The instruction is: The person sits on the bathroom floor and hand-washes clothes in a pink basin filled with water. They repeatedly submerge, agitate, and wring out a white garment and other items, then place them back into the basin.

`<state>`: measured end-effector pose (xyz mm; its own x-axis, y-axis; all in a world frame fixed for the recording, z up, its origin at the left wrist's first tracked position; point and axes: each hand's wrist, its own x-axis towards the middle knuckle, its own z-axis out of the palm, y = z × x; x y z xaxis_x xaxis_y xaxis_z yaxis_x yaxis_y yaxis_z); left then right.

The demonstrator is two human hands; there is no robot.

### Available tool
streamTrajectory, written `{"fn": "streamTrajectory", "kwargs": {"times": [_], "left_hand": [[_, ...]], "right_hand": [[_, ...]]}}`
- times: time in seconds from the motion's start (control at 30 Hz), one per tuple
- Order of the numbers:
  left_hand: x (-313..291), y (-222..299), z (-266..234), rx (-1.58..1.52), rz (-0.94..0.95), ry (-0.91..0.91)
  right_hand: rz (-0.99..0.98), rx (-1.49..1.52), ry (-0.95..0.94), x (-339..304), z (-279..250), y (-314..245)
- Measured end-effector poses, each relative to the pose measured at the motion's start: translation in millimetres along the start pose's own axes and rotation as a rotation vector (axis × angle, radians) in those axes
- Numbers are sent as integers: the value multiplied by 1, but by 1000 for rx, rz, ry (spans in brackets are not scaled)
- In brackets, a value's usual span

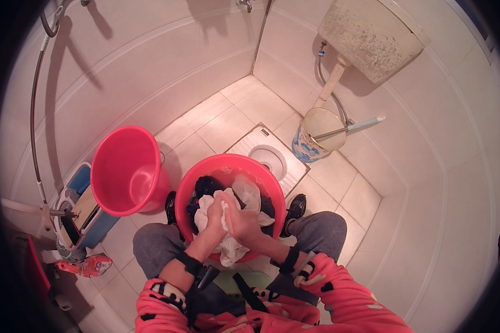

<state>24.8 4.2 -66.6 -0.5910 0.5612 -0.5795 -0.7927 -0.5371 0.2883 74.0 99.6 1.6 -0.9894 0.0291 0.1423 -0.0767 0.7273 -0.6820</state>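
Observation:
Between my knees stands a round red basin with clothes in it. My left hand and my right hand are close together over its middle, both closed on a white cloth. The cloth is bunched between the palms, and its lower part hangs toward the basin's near rim. Dark clothes lie at the far left inside the basin, and a pale, wet-looking cloth lies beyond my right hand. Some fingers are hidden by the cloth and by each other.
A tall red bucket stands left of the basin. Beyond the basin is a squat toilet, with a patterned bin holding a handled stick to its right. A blue-grey mop bucket and a red packet sit at the left.

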Motion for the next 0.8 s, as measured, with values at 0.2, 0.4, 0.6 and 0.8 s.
{"fn": "streamTrajectory", "kwargs": {"times": [0.2, 0.4, 0.6, 0.8], "left_hand": [[-3, -14, 0, 275, -18, 167], [-12, 1, 9, 93, 61, 206], [-15, -7, 18, 326, -36, 275], [-8, 36, 27, 239, 52, 207]], "right_hand": [[182, -319, 268, 15, -6, 0], [-29, -31, 180, -2, 4, -3], [30, -8, 388, 33, 9, 56], [85, 604, -5, 30, 3, 72]]}}
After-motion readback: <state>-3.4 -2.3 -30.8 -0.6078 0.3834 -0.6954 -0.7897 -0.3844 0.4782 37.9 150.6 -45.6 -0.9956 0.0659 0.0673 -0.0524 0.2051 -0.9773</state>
